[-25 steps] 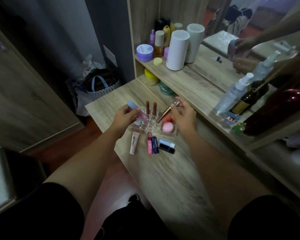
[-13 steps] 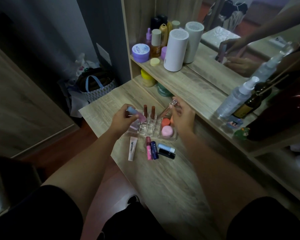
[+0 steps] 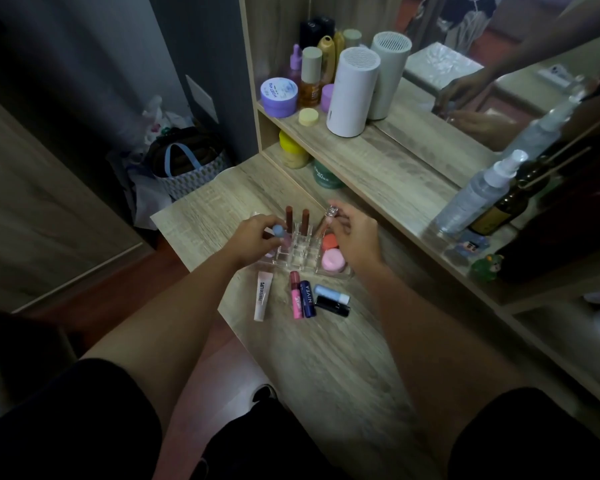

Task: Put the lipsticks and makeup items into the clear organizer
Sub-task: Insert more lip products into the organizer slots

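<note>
The clear organizer [image 3: 300,259] stands on the wooden table with two brown lipsticks [image 3: 297,220] upright in its back slots and an orange pot [image 3: 329,241] and pink pot [image 3: 332,259] in its right side. My left hand [image 3: 255,237] holds a pink tube with a blue cap [image 3: 278,232] upright over the left slots. My right hand [image 3: 355,239] holds a rose-gold lip gloss [image 3: 328,220], tilted over the back right slots. In front lie a white lip tube [image 3: 263,296], a pink stick [image 3: 296,294], a navy stick [image 3: 307,298], a light blue stick [image 3: 331,294] and a black stick [image 3: 332,305].
A shelf [image 3: 378,157] above the table carries a white cylinder [image 3: 350,91], purple jar [image 3: 279,97] and several bottles. Yellow [image 3: 291,152] and green [image 3: 326,174] jars stand under it. A spray bottle [image 3: 478,192] and dark bottle [image 3: 506,206] are at right. A patterned bag [image 3: 187,171] sits on the floor.
My left hand turned the blue-capped tube from slanted to upright and lowered it toward the left slots. My right hand kept the gloss near the back right slots.
</note>
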